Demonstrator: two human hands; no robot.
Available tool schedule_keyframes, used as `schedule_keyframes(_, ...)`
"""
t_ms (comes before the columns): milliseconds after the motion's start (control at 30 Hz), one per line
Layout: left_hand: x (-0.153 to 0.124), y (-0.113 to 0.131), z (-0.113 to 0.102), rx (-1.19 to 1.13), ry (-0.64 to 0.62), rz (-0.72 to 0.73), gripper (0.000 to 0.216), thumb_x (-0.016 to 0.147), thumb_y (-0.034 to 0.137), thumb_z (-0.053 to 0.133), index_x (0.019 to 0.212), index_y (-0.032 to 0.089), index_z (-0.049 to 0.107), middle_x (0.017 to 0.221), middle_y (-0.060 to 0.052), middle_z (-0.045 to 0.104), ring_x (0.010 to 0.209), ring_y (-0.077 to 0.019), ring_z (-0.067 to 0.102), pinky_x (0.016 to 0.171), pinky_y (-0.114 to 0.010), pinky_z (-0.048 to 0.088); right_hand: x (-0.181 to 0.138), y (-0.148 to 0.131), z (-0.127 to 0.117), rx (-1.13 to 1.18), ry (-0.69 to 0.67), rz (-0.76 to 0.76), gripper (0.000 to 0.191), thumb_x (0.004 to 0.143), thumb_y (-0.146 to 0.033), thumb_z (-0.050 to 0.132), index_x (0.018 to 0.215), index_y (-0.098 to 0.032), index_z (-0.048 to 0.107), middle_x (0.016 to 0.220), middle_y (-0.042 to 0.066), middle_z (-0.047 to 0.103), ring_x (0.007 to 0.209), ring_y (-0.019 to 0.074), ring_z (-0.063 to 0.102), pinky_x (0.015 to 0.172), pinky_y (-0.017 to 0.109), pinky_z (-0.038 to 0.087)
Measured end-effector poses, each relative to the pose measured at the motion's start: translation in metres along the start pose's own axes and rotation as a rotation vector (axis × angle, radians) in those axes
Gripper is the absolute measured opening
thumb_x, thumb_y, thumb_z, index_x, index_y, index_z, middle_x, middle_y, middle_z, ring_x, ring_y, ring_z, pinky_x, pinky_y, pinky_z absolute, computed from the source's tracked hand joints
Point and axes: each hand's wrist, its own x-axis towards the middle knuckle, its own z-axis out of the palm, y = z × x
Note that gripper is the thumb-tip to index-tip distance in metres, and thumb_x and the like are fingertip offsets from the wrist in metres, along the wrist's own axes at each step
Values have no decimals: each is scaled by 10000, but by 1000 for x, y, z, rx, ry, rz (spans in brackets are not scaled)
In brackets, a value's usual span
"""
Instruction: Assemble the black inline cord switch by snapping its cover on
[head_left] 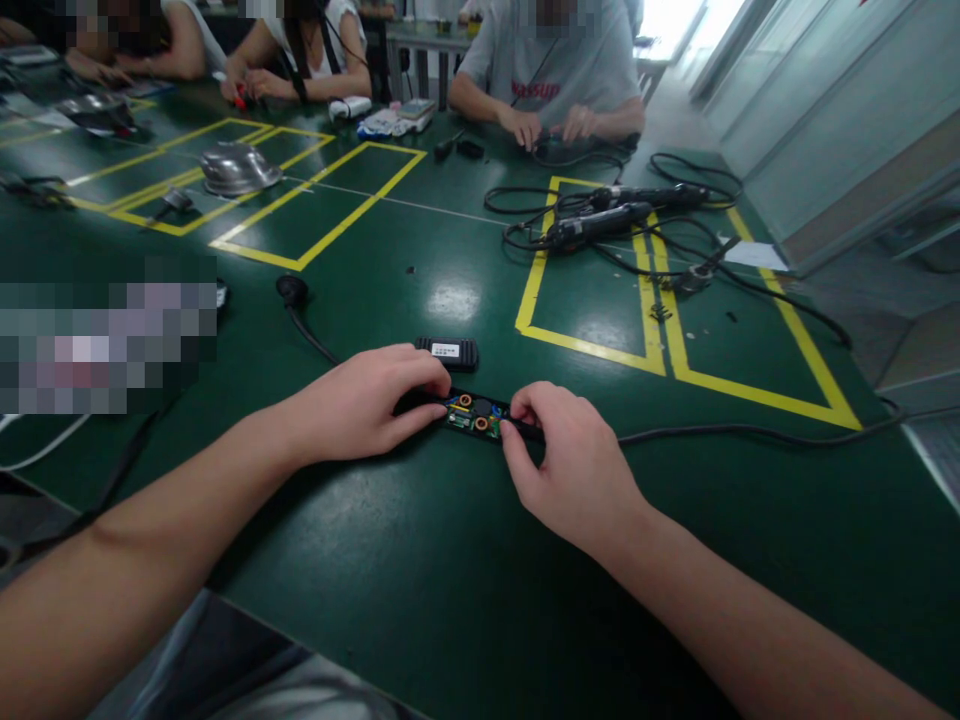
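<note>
Between my hands lies an opened black electronics case (474, 416) with a green circuit board, copper-wound coils and coloured wires showing. My left hand (390, 400) pinches its left end between thumb and fingers. At the right end, my right hand (562, 440) pinches the case where a black cable (697, 434) comes out and runs right across the table. Just behind the case sits a ribbed black cover (457, 354) with a white label. A black plug (291, 290) lies beyond my left hand, its cord running toward that hand.
Two black corded tools (600, 225) with tangled cables lie at the back right of the green table (360, 560), over yellow tape outlines. A metal bowl (236, 168) stands at the back left. Several people sit across the table, one in a grey shirt (555, 70).
</note>
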Motion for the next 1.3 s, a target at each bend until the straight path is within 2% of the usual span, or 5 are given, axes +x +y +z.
schedule_keyframes(267,1,3,3,-6,-11,-46,132,1051,309,612,1008,208,684,947,-33,735,777,-182,651,720,-297,452,-4,2,1,52,-6,15,64,1019,-238,568,975,-239,614,900,50,692,750,205,661,664,340,487)
schedule_keyframes(600,-1,0,-5,-91,38,-24,121,1025,302,688,1039,200,752,970,-34,768,838,-183,706,770,-294,509,-2,2,-2,85,48,-49,32,1024,-203,614,1020,-215,644,967,73,705,807,212,673,672,341,514)
schedule_keyframes(767,-2,0,-8,-108,27,-11,131,1013,234,633,1033,199,758,951,-34,778,817,-177,718,769,-288,537,0,-1,-4,147,56,-35,123,1020,-160,540,989,-222,641,936,67,711,782,205,658,674,352,501)
schedule_keyframes(1167,-1,-5,-8,-26,52,48,209,1039,227,631,1005,226,837,1090,-74,804,1007,-228,740,939,-370,577,-2,4,-2,33,19,-5,155,979,-159,565,866,-245,628,907,67,767,854,259,685,817,433,442)
schedule_keyframes(1300,0,-4,0,7,144,55,195,991,255,673,905,229,846,1307,-101,752,1207,-285,672,1096,-462,545,2,2,-3,-1,56,-54,140,985,-158,571,889,-247,619,911,61,764,859,265,696,823,453,444)
